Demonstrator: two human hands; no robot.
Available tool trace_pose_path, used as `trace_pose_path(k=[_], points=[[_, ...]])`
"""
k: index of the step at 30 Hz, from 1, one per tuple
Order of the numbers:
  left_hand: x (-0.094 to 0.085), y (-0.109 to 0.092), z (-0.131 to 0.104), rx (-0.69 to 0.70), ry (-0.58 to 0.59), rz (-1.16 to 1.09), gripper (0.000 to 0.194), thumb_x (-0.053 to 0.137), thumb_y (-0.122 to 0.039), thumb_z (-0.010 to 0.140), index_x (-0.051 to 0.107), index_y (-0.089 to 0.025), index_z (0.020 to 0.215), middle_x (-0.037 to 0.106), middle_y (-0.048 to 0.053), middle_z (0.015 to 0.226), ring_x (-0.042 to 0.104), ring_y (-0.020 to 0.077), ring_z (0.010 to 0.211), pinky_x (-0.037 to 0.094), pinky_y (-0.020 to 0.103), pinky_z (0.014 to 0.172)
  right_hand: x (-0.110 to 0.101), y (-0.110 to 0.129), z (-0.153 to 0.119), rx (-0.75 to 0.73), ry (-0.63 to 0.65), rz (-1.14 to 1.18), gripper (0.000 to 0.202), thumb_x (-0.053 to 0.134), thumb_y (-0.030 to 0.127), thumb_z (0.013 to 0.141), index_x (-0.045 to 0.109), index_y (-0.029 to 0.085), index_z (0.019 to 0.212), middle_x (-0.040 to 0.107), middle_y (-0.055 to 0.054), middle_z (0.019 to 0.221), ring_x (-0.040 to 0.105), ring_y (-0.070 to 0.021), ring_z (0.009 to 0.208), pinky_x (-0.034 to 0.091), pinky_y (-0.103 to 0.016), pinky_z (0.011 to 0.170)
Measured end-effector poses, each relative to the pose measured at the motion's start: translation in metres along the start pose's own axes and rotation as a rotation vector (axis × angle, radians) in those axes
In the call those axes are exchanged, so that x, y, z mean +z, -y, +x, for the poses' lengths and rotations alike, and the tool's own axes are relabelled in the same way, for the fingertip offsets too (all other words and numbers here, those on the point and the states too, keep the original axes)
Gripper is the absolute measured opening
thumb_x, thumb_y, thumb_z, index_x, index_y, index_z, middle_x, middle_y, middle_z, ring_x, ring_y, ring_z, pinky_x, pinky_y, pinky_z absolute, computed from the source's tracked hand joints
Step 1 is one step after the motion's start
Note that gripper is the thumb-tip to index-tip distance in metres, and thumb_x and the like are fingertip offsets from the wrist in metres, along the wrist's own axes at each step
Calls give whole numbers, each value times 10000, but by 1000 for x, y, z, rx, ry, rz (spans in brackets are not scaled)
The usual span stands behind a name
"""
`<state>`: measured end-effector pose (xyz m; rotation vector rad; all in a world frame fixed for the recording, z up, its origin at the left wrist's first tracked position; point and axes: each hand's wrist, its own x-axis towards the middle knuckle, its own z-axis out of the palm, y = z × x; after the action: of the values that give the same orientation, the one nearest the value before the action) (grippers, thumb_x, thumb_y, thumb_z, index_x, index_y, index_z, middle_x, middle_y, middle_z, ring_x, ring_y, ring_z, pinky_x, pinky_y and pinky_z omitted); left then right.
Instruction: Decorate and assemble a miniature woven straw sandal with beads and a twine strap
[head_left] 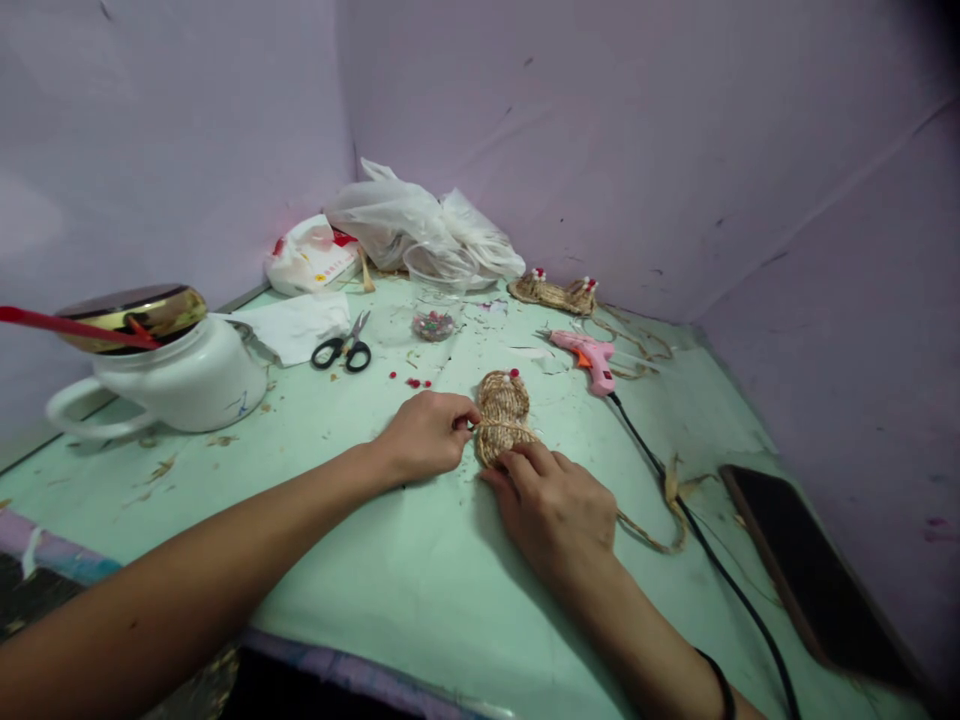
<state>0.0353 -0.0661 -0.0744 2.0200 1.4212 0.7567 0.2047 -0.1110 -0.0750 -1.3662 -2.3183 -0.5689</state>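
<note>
A small woven straw piece (502,398), pinched in at its middle, lies on the table with a red bead and a white bead at its far end. My left hand (430,435) is closed, thumb and finger pinching at its left edge; whether they grip the edge or the strand there I cannot tell. Across the piece's middle runs a strand of straw cord. My right hand (561,505) curls its fingers over the near right end and holds it, hiding that part. From beneath this hand a straw cord (651,540) trails out to the right.
A pink glue gun (589,358) with a black cable lies right of the piece, a phone (814,570) farther right. Black-handled scissors (343,350), loose red beads (414,382), a clear cup (435,300) of beads and a white mug (180,375) stand left. Another straw piece (553,292) lies behind.
</note>
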Motion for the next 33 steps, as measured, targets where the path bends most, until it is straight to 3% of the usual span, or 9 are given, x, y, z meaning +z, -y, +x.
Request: trace_pose_path(k=[5,9,13,16,19,22,25,28,33], points=[[-1,-7,-1,-76,-77,-20,243,486,-148,712,642,-148,897,623,8,703,485,99,560,377,206,543,1,-1,1,-3,-36,-1,176,623,324,766,648,201,642,658,5,650,525,-144,538,256,-288,514],[-1,-16,-5,-181,-32,-22,218,499,-257,716,630,-135,591,521,-9,491,435,105,484,321,218,469,-2,-5,0,11,-85,47,208,561,264,807,638,199,624,654,9,613,540,-138,538,285,-280,524],[3,-23,-10,-267,55,-6,267,536,-305,666,569,-159,445,423,-21,399,372,108,426,253,243,430,-7,-16,2,266,-102,166,169,560,328,795,655,195,838,683,-5,783,592,-149,656,334,-258,556],[7,-24,-10,-324,66,-9,192,547,-284,635,598,-167,491,482,-7,442,399,118,449,263,248,443,-9,-25,6,462,58,239,290,547,408,782,636,197,961,684,-21,872,607,-185,741,346,-269,567],[9,-22,-9,-377,66,-27,167,545,-271,615,592,-172,488,475,-7,432,388,119,439,263,252,440,-7,-27,10,540,284,341,362,528,476,766,636,223,1001,687,-22,861,609,-215,767,355,-289,583],[10,-20,-8,-408,66,-75,154,544,-270,609,591,-171,500,447,-18,415,360,108,418,250,247,426,-2,-28,13,634,382,446,382,547,491,735,643,238,1004,682,-20,801,606,-217,728,377,-309,604],[9,-21,-8,-415,83,-167,142,535,-266,627,591,-163,548,464,-26,422,376,96,413,278,231,425,2,-31,16,801,382,695,452,611,466,672,630,185,1027,666,-35,796,600,-199,678,412,-306,597],[9,-26,-10,-402,104,-270,157,524,-292,666,587,-156,620,488,-35,447,391,81,415,311,210,427,1,-33,17,956,344,1121,528,674,417,614,599,108,1035,649,-55,798,598,-172,652,451,-283,595],[11,-36,-15,-288,156,-382,148,548,-282,674,603,-146,652,510,-36,489,420,78,446,326,199,437,-5,-27,17,1111,295,1631,556,769,254,522,530,145,1012,665,-42,832,620,-154,674,500,-260,611]])
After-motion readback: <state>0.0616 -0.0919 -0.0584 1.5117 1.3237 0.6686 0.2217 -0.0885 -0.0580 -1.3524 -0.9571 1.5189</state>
